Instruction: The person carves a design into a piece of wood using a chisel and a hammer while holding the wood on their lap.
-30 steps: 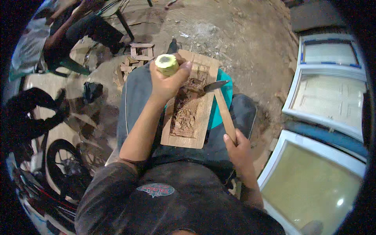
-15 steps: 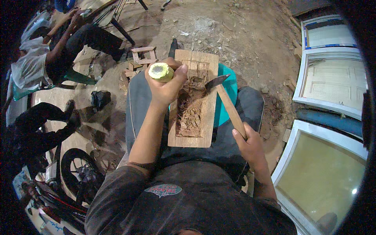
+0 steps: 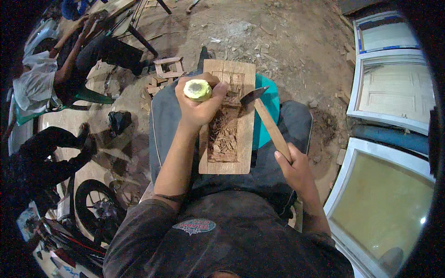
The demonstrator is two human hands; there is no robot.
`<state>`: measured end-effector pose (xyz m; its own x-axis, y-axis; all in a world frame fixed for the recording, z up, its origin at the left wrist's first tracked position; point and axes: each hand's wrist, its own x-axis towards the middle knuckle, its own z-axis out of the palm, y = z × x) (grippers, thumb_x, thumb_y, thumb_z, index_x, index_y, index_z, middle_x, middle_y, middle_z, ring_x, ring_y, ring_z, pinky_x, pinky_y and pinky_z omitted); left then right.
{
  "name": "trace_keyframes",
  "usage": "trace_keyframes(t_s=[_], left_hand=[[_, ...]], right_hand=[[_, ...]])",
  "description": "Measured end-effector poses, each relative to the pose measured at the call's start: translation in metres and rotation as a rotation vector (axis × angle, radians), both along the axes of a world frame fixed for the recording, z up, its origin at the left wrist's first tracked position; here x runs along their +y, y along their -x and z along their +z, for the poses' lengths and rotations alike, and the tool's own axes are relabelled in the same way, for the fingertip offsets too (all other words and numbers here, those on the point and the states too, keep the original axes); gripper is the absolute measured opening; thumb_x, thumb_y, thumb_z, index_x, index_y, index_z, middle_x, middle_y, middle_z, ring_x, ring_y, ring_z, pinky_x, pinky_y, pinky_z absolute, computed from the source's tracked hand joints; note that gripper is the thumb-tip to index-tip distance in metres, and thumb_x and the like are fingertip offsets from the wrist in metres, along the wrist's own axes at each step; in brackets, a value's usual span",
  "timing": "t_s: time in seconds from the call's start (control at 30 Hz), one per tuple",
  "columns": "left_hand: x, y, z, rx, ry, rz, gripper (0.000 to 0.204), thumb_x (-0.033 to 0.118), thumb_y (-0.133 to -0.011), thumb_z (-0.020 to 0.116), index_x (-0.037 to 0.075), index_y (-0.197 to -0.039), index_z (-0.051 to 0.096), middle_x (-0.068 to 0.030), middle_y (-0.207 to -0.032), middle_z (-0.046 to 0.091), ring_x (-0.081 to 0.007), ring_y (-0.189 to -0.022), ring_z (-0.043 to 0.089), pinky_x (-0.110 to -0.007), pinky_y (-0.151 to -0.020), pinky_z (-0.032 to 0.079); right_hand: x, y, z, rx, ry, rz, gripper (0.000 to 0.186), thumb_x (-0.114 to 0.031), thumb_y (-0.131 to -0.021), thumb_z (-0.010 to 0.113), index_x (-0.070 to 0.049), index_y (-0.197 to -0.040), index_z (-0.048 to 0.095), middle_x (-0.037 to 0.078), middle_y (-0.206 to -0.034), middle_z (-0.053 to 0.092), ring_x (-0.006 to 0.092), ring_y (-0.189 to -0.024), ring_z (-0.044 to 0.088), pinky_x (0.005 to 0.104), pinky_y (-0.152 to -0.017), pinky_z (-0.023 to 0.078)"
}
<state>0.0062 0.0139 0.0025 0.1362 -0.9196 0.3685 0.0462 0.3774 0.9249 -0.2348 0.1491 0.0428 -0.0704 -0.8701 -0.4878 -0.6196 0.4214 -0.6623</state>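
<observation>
Around — white frames (image 3: 343,173), spoked wheel (image 3: 99,207); left hand (image 3: 198,109), clutching yellow-ended handle (image 3: 197,90), overlaps board (image 3: 246,127); right hand (image 3: 295,167) grips hammer (image 3: 272,129)

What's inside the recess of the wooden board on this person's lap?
Loose brown wood chips lie in the near part of the recess of the wooden board, hiding the bottom beneath them. The left hand covers part of the recess's left edge.

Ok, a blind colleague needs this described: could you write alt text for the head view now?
A person's left hand grips a yellow-ended handle over a hollowed wooden board holding wood chips, while the right hand holds a wooden-handled hammer, its head over the board's right edge. White-framed panels are at the right.
</observation>
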Motion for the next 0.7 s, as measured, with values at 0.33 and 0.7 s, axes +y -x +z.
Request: trace_keyframes(t_s=[0.33, 0.7], left_hand=[[-0.003, 0.004, -0.008, -0.074, 0.16, 0.085, 0.017, -0.001, -0.069, 0.07, 0.001, -0.058, 0.056, -0.0031, -0.05, 0.05, -0.0092, -0.043, 0.043, -0.024, -0.044, 0.037], [-0.001, 0.008, 0.01, -0.32, 0.4, 0.029, 0.016, 0.004, -0.067, 0.07, 0.004, -0.058, 0.058, -0.006, -0.05, 0.053, -0.0173, -0.04, 0.049, -0.026, -0.042, 0.038]], right_hand=[[-0.001, 0.002, 0.0, 0.021, 0.056, 0.052, 0.032, -0.032, -0.091, 0.058, -0.001, -0.088, 0.054, 0.019, -0.061, 0.054, 0.0343, -0.057, 0.058, 0.0418, -0.056, 0.044], [0.003, 0.008, 0.004, 0.015, 0.015, 0.038, 0.032, -0.031, -0.092, 0.058, 0.001, -0.092, 0.055, 0.02, -0.064, 0.056, 0.034, -0.057, 0.059, 0.0418, -0.056, 0.044]])
